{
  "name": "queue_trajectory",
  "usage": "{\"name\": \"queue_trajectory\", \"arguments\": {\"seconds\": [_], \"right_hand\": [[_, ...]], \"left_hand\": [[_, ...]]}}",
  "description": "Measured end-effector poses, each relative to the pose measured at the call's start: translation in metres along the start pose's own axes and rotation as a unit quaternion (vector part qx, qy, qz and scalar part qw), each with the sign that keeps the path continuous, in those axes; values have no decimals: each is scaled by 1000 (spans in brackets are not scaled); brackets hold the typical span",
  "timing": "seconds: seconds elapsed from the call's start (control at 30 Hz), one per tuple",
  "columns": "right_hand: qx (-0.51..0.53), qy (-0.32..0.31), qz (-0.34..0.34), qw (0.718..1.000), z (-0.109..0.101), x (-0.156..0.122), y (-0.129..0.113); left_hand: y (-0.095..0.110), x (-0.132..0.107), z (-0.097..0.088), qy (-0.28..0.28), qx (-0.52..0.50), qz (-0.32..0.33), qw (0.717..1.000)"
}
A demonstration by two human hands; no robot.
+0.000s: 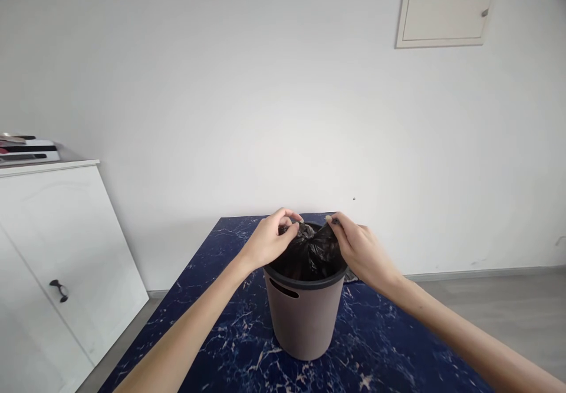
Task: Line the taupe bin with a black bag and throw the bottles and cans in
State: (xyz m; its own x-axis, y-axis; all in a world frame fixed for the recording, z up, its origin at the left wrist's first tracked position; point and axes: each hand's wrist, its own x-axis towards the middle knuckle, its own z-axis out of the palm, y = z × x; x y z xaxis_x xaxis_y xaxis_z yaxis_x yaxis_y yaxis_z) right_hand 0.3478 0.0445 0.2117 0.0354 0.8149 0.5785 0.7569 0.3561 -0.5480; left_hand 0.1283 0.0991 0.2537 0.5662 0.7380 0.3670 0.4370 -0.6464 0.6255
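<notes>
A brown-grey trash can (305, 328) with a dark rim and a slot handle stands upright on the blue marbled table (212, 346). Inside it is a black trash bag (312, 254), gathered and pulled upward at the middle. Over the can's left side, my left hand (274, 237) pinches one part of the bag between thumb and fingers. My right hand (356, 245) pinches another part of the bag above the right rim. The can's back edge is mostly hidden behind the bag and hands.
A white cabinet (57, 251) with a black handle stands at the left, boxed items (29, 150) on its top. Behind the table rises a white wall (247, 86) with a panel door (446, 16) high at the right. Dark material (351, 276) shows behind the can's right side.
</notes>
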Motion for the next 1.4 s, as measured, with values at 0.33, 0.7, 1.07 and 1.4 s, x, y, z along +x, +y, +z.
{"name": "queue_trajectory", "arguments": {"seconds": [0.33, 0.7, 1.07, 1.4], "right_hand": [[66, 101, 3, 993, -1, 22, -15], [-60, 1, 98, 993, -13, -8, 28], [-103, -35, 96, 989, -18, -7, 31], [-167, -55, -39, 984, -30, 4, 0]], "left_hand": [[20, -6, -4, 127, -27, 20, 991], [-17, -15, -6, 51, 72, -30, 996], [-11, -23, -13, 41, 92, -41, 994], [-11, -35, -6, 84, 67, -39, 993]]}}
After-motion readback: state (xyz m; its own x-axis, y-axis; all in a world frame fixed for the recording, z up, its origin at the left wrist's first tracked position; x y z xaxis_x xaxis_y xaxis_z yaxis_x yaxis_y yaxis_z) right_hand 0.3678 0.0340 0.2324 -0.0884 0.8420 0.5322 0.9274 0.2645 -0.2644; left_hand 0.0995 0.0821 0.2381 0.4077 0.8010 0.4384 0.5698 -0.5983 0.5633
